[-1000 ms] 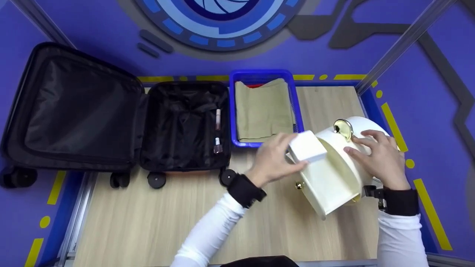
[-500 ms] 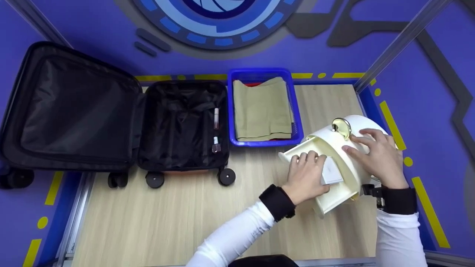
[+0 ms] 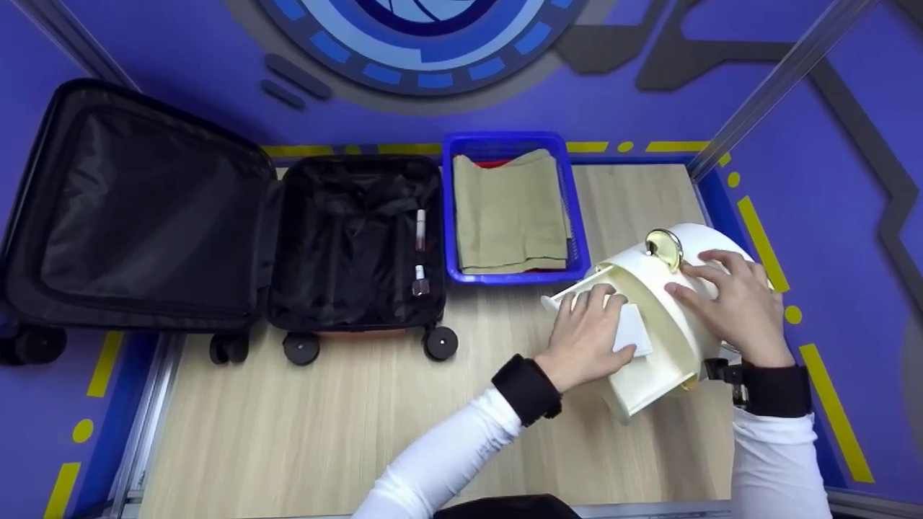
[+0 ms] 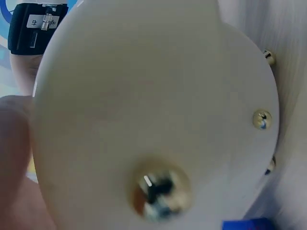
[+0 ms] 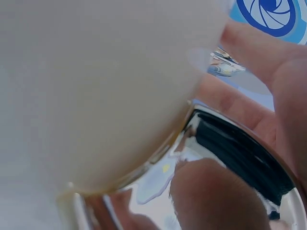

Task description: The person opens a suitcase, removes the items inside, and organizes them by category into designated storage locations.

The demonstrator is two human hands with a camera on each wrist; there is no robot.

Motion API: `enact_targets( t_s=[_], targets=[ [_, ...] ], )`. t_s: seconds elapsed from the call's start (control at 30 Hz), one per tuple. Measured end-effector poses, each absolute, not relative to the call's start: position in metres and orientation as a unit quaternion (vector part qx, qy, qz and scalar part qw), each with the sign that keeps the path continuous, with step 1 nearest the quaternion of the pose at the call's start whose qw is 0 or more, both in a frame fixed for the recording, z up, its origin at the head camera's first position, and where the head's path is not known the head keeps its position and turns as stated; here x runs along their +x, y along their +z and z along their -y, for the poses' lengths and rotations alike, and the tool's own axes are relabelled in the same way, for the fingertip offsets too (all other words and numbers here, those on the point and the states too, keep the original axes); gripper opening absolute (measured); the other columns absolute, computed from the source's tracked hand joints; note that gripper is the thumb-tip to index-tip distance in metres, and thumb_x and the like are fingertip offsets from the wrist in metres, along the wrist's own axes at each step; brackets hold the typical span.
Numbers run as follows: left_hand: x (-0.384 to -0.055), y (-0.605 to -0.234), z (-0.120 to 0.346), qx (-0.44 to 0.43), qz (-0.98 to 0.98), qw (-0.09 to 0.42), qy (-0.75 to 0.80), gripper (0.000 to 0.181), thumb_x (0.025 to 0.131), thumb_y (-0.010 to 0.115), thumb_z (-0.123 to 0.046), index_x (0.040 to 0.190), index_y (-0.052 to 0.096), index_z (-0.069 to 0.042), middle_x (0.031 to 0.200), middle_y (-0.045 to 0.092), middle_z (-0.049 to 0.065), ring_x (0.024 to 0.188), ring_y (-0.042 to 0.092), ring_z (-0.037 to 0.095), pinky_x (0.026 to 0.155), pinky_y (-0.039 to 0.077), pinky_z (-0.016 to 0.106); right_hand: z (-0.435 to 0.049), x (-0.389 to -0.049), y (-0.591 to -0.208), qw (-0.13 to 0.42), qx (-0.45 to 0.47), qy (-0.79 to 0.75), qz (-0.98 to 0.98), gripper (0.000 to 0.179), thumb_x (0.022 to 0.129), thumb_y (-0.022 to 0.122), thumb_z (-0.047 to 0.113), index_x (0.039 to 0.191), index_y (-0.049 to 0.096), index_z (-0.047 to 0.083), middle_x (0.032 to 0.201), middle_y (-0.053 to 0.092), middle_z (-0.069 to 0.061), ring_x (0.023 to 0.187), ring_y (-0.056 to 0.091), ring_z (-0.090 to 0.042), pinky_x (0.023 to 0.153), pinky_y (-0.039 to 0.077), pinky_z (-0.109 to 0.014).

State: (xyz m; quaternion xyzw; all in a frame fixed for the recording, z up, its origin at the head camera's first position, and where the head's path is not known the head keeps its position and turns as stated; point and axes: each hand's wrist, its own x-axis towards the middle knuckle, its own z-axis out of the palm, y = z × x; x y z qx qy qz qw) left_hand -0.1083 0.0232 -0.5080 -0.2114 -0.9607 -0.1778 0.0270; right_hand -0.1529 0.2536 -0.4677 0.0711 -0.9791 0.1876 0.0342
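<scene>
A cream rounded case (image 3: 626,254) with gold fittings stands at the right of the table, its drawer (image 3: 660,378) pulled out. My left hand (image 3: 588,335) reaches into the drawer and grips a small white box (image 3: 632,331), thumb at its near side and fingers over the far side. The left wrist view shows the drawer's front with a gold knob (image 4: 160,194), blurred up close. My right hand (image 3: 743,310) rests spread on the case's curved top, beside an upright gold ring handle (image 3: 665,249). In the right wrist view its thumb lies before shiny metal (image 5: 240,153).
An open black suitcase (image 3: 346,288) lies at the left, holding a lip gloss tube (image 3: 420,231) and a small bottle (image 3: 420,281). Between suitcase and case, a blue basket (image 3: 451,238) holds folded khaki cloth (image 3: 508,213). Purple walls (image 3: 404,122) enclose the back and sides.
My left hand has brought the white box rightward, down into the drawer, then shifted it slightly left there. The right hand has stayed on the case.
</scene>
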Motion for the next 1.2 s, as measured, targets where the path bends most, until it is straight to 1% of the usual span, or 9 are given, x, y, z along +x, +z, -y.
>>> enact_targets(
  t_s=[0.1,0.23,0.4,0.57,0.67,0.73,0.83,0.97,1.2],
  targets=[
    [-0.109,-0.511,-0.004,-0.256,0.927,0.1,-0.255,0.05,0.091,0.073,-0.04,0.131,0.061,-0.013,0.139,0.055,0.005,0.126,0.057,0.02,0.111,0.041,0.035,-0.256,-0.152,-0.467,0.038,0.071,0.191,0.978,0.052,0.094,0.074,0.047,0.124,0.074,0.005,0.142,0.055,-0.022,0.128,0.041,-0.056,0.083,0.035,-0.082],
    [-0.11,-0.523,0.023,-0.309,0.874,0.17,-0.335,0.04,0.09,0.074,-0.024,0.124,0.063,-0.006,0.133,0.055,0.01,0.121,0.059,0.023,0.107,0.046,0.032,-0.257,-0.151,-0.467,0.034,0.066,0.195,0.978,0.053,0.095,0.073,0.048,0.125,0.074,0.005,0.143,0.054,-0.022,0.129,0.04,-0.055,0.083,0.034,-0.081],
    [-0.106,-0.549,0.052,-0.363,0.844,0.22,-0.328,0.032,0.087,0.076,-0.02,0.113,0.063,-0.006,0.122,0.055,0.01,0.11,0.061,0.021,0.1,0.05,0.029,-0.258,-0.148,-0.468,0.026,0.061,0.19,0.979,0.054,0.095,0.073,0.049,0.126,0.074,0.005,0.143,0.053,-0.023,0.129,0.039,-0.056,0.084,0.034,-0.082],
    [-0.101,-0.575,0.065,-0.399,0.843,0.218,-0.287,0.029,0.089,0.079,-0.027,0.111,0.066,-0.012,0.113,0.062,0.001,0.099,0.063,0.015,0.085,0.052,0.027,-0.258,-0.148,-0.468,0.022,0.058,0.188,0.98,0.055,0.095,0.072,0.05,0.127,0.073,0.006,0.144,0.053,-0.022,0.13,0.039,-0.056,0.085,0.034,-0.082],
    [-0.099,-0.586,0.065,-0.412,0.843,0.21,-0.275,0.027,0.091,0.077,-0.031,0.112,0.069,-0.016,0.109,0.066,-0.004,0.094,0.065,0.011,0.081,0.052,0.025,-0.258,-0.149,-0.468,0.02,0.056,0.19,0.98,0.055,0.095,0.072,0.05,0.128,0.073,0.006,0.145,0.052,-0.021,0.131,0.038,-0.055,0.086,0.033,-0.082],
    [-0.098,-0.593,0.062,-0.417,0.839,0.212,-0.278,0.026,0.093,0.076,-0.033,0.112,0.07,-0.017,0.109,0.067,-0.006,0.092,0.066,0.01,0.081,0.052,0.023,-0.258,-0.149,-0.467,0.021,0.056,0.192,0.98,0.055,0.095,0.072,0.05,0.128,0.073,0.006,0.145,0.052,-0.021,0.131,0.038,-0.055,0.086,0.033,-0.082],
    [-0.097,-0.598,0.056,-0.417,0.834,0.22,-0.286,0.025,0.094,0.074,-0.035,0.112,0.071,-0.018,0.106,0.068,-0.008,0.086,0.065,0.007,0.077,0.051,0.02,-0.257,-0.15,-0.468,0.023,0.058,0.193,0.979,0.054,0.095,0.072,0.049,0.127,0.073,0.006,0.144,0.052,-0.021,0.13,0.039,-0.055,0.086,0.033,-0.082],
    [-0.098,-0.598,0.048,-0.404,0.834,0.224,-0.302,0.023,0.093,0.076,-0.032,0.11,0.071,-0.018,0.104,0.068,-0.008,0.081,0.064,0.004,0.073,0.05,0.019,-0.255,-0.151,-0.468,0.027,0.064,0.193,0.979,0.053,0.095,0.072,0.05,0.126,0.074,0.007,0.144,0.053,-0.021,0.129,0.04,-0.055,0.084,0.034,-0.081],
    [-0.111,-0.587,0.019,-0.382,0.841,0.209,-0.32,0.024,0.092,0.079,-0.031,0.112,0.073,-0.019,0.106,0.07,-0.007,0.083,0.066,0.004,0.071,0.052,0.021,-0.255,-0.151,-0.468,0.035,0.069,0.19,0.979,0.051,0.094,0.073,0.049,0.125,0.075,0.009,0.143,0.055,-0.019,0.128,0.042,-0.053,0.083,0.036,-0.079]
  ],
)
